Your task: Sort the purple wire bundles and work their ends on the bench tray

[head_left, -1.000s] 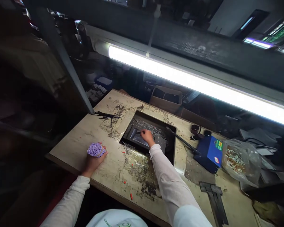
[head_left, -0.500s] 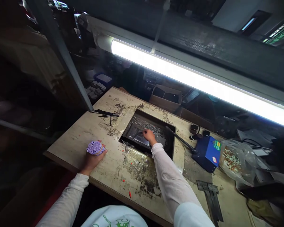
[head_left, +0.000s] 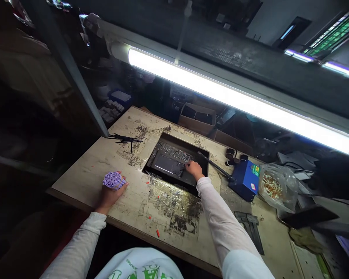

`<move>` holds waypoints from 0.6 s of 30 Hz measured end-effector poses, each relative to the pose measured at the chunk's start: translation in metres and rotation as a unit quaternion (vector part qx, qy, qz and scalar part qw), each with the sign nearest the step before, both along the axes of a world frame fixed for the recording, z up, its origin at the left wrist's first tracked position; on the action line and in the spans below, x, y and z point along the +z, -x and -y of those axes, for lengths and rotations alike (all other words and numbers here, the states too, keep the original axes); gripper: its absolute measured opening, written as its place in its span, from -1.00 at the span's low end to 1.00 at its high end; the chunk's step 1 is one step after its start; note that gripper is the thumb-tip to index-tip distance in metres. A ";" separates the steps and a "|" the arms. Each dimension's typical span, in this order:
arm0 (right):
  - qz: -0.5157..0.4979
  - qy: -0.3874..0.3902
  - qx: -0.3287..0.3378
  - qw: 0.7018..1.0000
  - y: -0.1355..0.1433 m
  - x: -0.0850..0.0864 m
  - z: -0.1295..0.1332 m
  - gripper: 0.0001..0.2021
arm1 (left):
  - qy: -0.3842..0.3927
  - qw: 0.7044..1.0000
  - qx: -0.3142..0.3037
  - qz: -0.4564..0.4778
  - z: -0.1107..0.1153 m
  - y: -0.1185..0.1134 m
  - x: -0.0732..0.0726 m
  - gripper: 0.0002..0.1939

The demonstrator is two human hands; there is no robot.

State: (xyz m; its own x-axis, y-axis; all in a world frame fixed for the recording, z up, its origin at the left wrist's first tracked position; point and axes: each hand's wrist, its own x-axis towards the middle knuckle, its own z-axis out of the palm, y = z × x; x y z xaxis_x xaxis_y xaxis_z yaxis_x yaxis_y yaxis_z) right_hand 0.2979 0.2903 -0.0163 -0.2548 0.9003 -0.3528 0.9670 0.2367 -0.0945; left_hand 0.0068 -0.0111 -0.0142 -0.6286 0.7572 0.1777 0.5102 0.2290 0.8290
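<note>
My left hand [head_left: 114, 195] is wrapped round a bundle of thin purple wires [head_left: 113, 180], whose cut ends face up, above the left front of the table. A band goes round the bundle. My right hand [head_left: 194, 169] is closed over the right part of a sunken dark tray [head_left: 205, 155], fingers pinched. Whatever is at its fingertips is too small and dark to make out. To its left in the tray lies a flat dark rectangular plate [head_left: 165, 163] with a shiny strip. Grey clippings [head_left: 178, 153] are scattered behind the plate.
Black strips [head_left: 125, 138] lie on the table's [head_left: 87, 166] left. Right of the tray are a blue box [head_left: 244, 180] with a dark rod [head_left: 216, 166], and a plastic bag [head_left: 277, 186] of loops. Flat dark bars [head_left: 251, 228] lie nearer. A tube lamp [head_left: 235, 100] crosses above.
My right hand has moved rightward across the tray, away from the middle of the plate. The left hand keeps its hold on the purple bundle. The view has shifted slightly.
</note>
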 end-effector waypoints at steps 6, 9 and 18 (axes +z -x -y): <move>-0.006 -0.017 0.010 1.000 -0.007 0.006 0.000 -0.71 | -0.002 1.000 -0.002 -0.022 0.000 0.003 -0.003 -0.78; -0.027 -0.028 0.016 0.999 -0.011 0.008 0.005 -0.72 | -0.006 1.000 -0.001 -0.013 0.000 0.003 -0.003 -0.76; -0.133 -0.163 -0.105 0.972 -0.072 0.026 0.072 -0.63 | -0.012 0.998 0.030 0.055 -0.001 0.000 -0.003 -0.70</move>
State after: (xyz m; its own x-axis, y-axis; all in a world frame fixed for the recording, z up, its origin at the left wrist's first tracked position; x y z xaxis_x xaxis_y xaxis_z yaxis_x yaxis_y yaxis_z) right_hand 0.3703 0.2187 0.0093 -0.0972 0.9952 0.0135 0.9486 0.0968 -0.3014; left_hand 0.0064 -0.0105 -0.0172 -0.6888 0.7144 0.1230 0.4016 0.2348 0.8852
